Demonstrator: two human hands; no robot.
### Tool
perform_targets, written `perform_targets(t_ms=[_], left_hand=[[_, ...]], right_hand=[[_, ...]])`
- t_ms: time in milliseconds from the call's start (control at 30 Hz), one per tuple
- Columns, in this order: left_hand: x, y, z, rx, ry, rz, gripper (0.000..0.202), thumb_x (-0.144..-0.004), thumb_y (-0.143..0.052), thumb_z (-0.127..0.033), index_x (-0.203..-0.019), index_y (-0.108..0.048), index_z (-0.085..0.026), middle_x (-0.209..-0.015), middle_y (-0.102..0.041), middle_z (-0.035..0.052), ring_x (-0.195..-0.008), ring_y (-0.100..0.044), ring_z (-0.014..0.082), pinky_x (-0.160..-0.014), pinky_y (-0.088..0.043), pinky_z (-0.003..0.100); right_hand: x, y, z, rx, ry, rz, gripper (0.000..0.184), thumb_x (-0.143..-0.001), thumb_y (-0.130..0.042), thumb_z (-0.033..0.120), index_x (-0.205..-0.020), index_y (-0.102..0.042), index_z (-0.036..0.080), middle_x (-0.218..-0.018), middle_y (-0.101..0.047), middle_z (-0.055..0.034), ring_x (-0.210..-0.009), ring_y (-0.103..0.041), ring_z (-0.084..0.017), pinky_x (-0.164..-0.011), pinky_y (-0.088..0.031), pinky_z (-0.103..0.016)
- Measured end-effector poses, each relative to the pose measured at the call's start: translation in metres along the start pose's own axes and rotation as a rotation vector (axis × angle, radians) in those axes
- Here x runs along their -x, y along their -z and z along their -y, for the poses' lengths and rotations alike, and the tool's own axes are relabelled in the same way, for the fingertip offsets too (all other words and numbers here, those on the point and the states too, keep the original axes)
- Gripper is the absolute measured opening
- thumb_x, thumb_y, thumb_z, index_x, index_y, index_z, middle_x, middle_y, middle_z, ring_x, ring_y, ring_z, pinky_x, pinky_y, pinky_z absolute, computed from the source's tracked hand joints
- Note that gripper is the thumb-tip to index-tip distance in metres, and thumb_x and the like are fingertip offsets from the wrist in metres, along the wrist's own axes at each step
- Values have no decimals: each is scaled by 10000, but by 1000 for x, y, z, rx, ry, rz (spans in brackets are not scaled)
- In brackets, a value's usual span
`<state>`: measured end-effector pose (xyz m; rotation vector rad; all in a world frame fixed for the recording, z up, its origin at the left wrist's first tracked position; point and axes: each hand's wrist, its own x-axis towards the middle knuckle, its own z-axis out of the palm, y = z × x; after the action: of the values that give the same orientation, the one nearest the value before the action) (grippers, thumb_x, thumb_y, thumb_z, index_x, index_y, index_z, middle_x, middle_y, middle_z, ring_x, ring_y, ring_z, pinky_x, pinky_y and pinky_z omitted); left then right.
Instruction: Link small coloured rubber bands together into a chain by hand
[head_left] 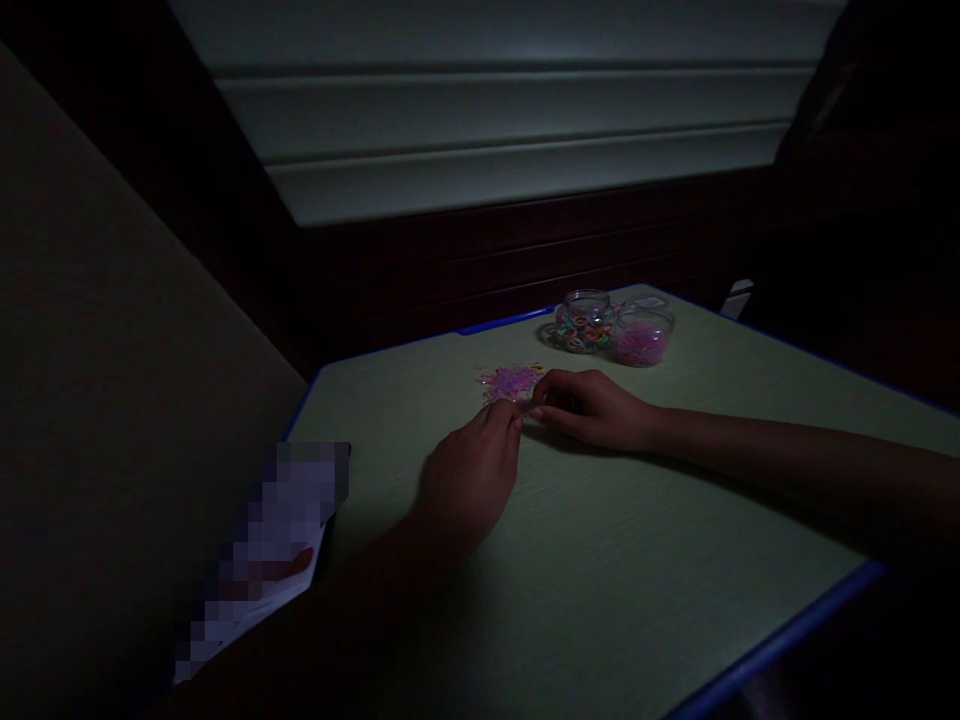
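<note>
Sadly, pixelation blurs the paper sheet (262, 550) beside the hands (469, 480).

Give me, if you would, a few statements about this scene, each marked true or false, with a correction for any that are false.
The left hand and right hand are close together at the edge of the pile of rubber bands. True.
The jar of mixed bands stands left of the jar of pink bands. True.
The right hand grips the jar of pink bands. False: that jar stands apart from both hands.
The table has a red edge. False: its edge is blue.
</note>
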<state>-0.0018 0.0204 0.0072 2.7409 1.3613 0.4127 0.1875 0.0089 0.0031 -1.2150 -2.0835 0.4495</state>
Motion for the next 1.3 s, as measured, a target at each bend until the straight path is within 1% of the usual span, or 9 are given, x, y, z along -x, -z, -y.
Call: perform_targets(t_ms=[167,367,433,533,633,733,867,1067,1300], left_hand=[[0,0,1,6,-43,-23,206,-942,-281,-298,-948,-468,-212,-935,-628,33,-768,-604,161,-655,-402,260],[1,1,-1,6,-35,-3,220,-943,-279,-297,-968,-481,-214,-950,-626,35,-765,-599,150,-661,-401,251],[1,1,0,7,-42,-13,223,-942,-279,-296,-970,-484,-213,-951,-626,36,-774,-600,152,-665,-402,254],[1,-1,0,7,-50,-40,224,-941,-279,-291,-961,-488,-212,-943,-628,36,-783,-608,163,-674,-407,262],[1,-2,1,5,-58,-53,222,-941,-280,-286,-961,-490,-214,-939,-632,34,-799,-615,168,-689,-410,265],[1,-2,1,-4,-62,-51,226,-942,-277,-287,-967,-490,-215,-953,-633,36,-796,-617,167,-685,-408,265],[1,-2,1,11,-61,-40,232,-946,-272,-293,-969,-488,-213,-962,-634,35,-803,-619,162,-698,-414,264],[1,-2,1,36,-49,-32,226,-944,-288,-292,-988,-496,-214,-991,-634,45,-860,-618,162,-737,-415,259],[1,-4,2,27,-56,-57,203,-936,-306,-294,-967,-495,-224,-967,-631,22,-799,-614,160,-682,-404,257]], right_hand=[[1,1,-1,33,15,36,279,-856,-479,390,-908,-575,133,-669,-554,6,-568,-456,-84,-539,-330,-198],[0,1,-4,55,16,12,269,-869,-456,356,-897,-600,130,-734,-600,-26,-615,-485,-98,-583,-358,-211],[0,0,-5,65,-1,-3,273,-863,-467,368,-881,-597,129,-725,-597,-27,-602,-480,-98,-572,-355,-211],[-1,-1,-7,102,-13,-17,237,-859,-470,336,-868,-584,128,-701,-580,-20,-581,-462,-93,-555,-340,-207],[0,0,-6,127,14,19,229,-869,-450,320,-872,-572,127,-670,-550,-4,-560,-436,-84,-543,-324,-203],[0,0,-4,114,39,64,269,-884,-427,348,-946,-566,126,-660,-538,7,-560,-443,-85,-544,-328,-203],[0,1,-1,72,27,76,326,-879,-444,379,-1061,-531,124,-650,-538,20,-555,-461,-88,-534,-335,-201],[1,0,-5,67,38,51,247,-879,-444,344,-913,-568,133,-702,-566,-6,-590,-466,-90,-558,-342,-204],[1,-1,-6,114,51,52,192,-875,-450,297,-888,-560,140,-701,-551,-5,-587,-447,-89,-558,-327,-202]])
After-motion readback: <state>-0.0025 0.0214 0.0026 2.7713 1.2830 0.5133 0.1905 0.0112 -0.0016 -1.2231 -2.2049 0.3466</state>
